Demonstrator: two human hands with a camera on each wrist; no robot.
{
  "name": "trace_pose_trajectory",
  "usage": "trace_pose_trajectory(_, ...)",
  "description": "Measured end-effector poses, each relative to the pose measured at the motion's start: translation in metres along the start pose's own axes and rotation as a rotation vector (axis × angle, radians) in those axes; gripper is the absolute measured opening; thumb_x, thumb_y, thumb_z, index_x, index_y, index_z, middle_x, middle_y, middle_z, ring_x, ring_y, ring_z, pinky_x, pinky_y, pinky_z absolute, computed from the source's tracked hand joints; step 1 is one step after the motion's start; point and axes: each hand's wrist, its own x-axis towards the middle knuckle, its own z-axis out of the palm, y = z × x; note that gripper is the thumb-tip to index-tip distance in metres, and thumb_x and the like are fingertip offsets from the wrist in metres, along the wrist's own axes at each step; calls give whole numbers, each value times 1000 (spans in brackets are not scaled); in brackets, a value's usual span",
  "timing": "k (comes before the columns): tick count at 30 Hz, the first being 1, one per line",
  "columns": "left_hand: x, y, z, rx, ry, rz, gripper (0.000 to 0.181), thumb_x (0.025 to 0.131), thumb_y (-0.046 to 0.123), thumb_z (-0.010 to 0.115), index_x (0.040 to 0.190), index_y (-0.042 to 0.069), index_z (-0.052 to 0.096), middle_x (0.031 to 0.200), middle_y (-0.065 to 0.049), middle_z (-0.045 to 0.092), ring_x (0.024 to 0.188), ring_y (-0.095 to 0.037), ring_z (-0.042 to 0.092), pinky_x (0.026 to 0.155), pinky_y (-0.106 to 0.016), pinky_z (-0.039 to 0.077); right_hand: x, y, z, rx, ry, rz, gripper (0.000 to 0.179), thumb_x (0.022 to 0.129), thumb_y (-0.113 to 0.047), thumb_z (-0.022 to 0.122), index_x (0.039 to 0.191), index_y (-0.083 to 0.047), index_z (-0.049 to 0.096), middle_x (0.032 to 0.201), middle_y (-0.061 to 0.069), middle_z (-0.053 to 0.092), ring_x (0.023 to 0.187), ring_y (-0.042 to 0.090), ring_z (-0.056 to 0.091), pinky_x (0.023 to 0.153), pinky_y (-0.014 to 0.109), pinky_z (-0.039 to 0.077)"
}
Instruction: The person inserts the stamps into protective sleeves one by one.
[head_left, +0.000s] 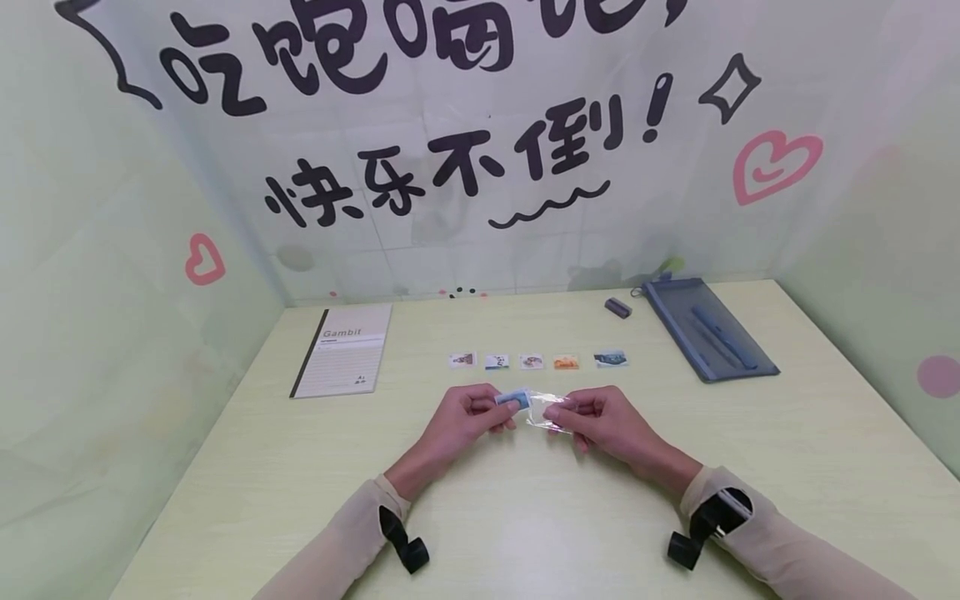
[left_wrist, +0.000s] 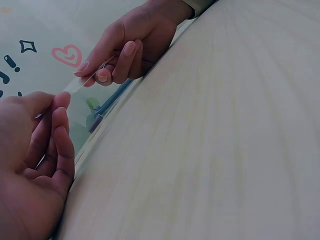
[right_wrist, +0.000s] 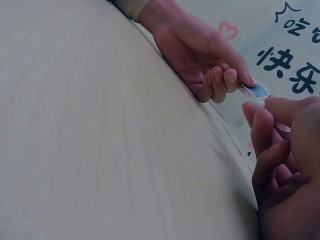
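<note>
Above the table, my left hand (head_left: 463, 415) pinches a small blue stamp-like picture (head_left: 512, 399) between thumb and fingers. My right hand (head_left: 613, 423) pinches a small clear plastic sleeve (head_left: 540, 407) that shines in the light. The picture's right end meets the sleeve's left edge, and the two overlap in the head view. In the right wrist view the blue picture (right_wrist: 258, 90) shows between both sets of fingertips. From the left wrist the clear sleeve (left_wrist: 76, 85) appears nearly edge-on. Beyond the hands lies a row of several small pictures, among them an orange one (head_left: 566, 362).
A notebook (head_left: 345, 354) lies at the back left of the table (head_left: 495, 517). At the back right is a blue mesh zip pouch (head_left: 675, 321) with a pen-like thing inside. A small dark block (head_left: 618, 308) sits beside the pouch. A printed cloth (head_left: 450, 225) hangs behind the table.
</note>
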Motion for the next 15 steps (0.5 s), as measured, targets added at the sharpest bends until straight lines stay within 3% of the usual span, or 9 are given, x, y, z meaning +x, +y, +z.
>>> trace_pose_trajectory(8,-1,3,0,12,-24,-20,29,101,39,79,101,10,76,88,-2,82,81,-15,64,76,-24,51,1,1,0,-4,24,-5,33,100,-41,79,114,-11,82,97,12,83,59,13,57,64,25,48)
trace_pose_trajectory(15,0,1,-1,7,-48,-24,26,102,37,78,103,10,76,87,1,81,83,-15,64,78,-24,50,0,0,-1,12,-30,-19,33,101,-36,79,116,-7,81,101,14,83,61,11,59,60,22,49)
